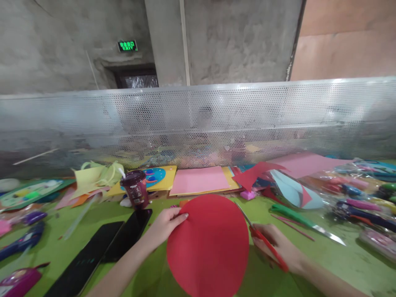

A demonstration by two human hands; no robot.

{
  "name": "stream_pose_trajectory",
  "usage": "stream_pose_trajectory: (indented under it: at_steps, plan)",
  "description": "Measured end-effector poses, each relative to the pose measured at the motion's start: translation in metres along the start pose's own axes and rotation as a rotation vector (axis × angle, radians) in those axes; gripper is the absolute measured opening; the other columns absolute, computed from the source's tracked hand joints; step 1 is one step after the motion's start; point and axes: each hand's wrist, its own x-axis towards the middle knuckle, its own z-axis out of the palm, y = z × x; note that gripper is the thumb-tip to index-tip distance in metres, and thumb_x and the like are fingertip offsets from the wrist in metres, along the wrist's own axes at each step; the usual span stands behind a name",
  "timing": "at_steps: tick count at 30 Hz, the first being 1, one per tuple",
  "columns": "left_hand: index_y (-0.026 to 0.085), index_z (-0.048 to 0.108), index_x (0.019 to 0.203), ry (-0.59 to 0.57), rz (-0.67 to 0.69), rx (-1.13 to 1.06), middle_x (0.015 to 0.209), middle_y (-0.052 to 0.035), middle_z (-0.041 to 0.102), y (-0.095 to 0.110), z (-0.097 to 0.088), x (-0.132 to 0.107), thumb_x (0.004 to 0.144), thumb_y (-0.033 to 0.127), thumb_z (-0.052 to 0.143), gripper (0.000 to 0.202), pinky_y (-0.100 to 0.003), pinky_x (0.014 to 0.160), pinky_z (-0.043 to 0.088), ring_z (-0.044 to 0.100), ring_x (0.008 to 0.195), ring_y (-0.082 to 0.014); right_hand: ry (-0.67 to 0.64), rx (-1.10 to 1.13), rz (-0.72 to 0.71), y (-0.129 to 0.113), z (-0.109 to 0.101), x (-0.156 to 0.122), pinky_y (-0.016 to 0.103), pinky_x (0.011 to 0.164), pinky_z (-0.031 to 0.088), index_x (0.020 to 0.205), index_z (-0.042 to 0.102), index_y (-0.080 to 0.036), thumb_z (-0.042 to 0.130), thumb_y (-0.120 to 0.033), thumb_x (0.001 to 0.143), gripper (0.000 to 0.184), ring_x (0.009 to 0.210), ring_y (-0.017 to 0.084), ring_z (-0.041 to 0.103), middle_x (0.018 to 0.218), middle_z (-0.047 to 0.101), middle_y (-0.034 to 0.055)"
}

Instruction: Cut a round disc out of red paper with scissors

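Note:
A large round piece of red paper [208, 245] is held up over the green table [309, 255]. My left hand [165, 225] pinches its upper left edge, fingers closed on the paper. My right hand [278, 247] grips red-handled scissors [262, 239], whose blades reach the paper's right edge near the top. Part of my right hand's fingers is hidden behind the handles.
Two black phones [105, 247] lie left of my left hand, with a dark cup [136, 189] behind them. Pink paper sheets [199, 180], red scraps [252, 175] and green-handled scissors [297, 220] lie beyond. Packaged scissors [361, 202] fill the right side. A perforated metal screen [198, 119] borders the table's far edge.

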Motion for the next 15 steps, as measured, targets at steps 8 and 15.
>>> stream_pose_trajectory:
  at_steps: [8, 15]
  plan:
    - [0.019, 0.066, 0.095, -0.023, -0.025, -0.067, 0.090, -0.0065, 0.067, 0.0023, 0.0000, -0.0008, 0.074, 0.046, 0.055, 0.036, -0.034, 0.075, 0.045, 0.061, 0.083, -0.0246, -0.009, 0.001, 0.002, 0.0007, 0.0000, -0.0012, 0.021, 0.041, 0.027, 0.061, 0.035, -0.020, 0.038, -0.057, 0.080, 0.041, 0.041, 0.008, 0.037, 0.044, 0.039, -0.0061]
    - [0.017, 0.065, 0.094, -0.039, -0.045, -0.064, 0.086, -0.0067, 0.068, -0.0003, 0.0007, -0.0017, 0.074, 0.048, 0.055, 0.038, -0.034, 0.073, 0.045, 0.061, 0.084, -0.0258, -0.018, 0.009, 0.003, 0.0027, 0.0024, -0.0003, 0.020, 0.039, 0.027, 0.061, 0.037, -0.020, 0.039, -0.055, 0.081, 0.040, 0.039, 0.007, 0.036, 0.042, 0.039, -0.0063]
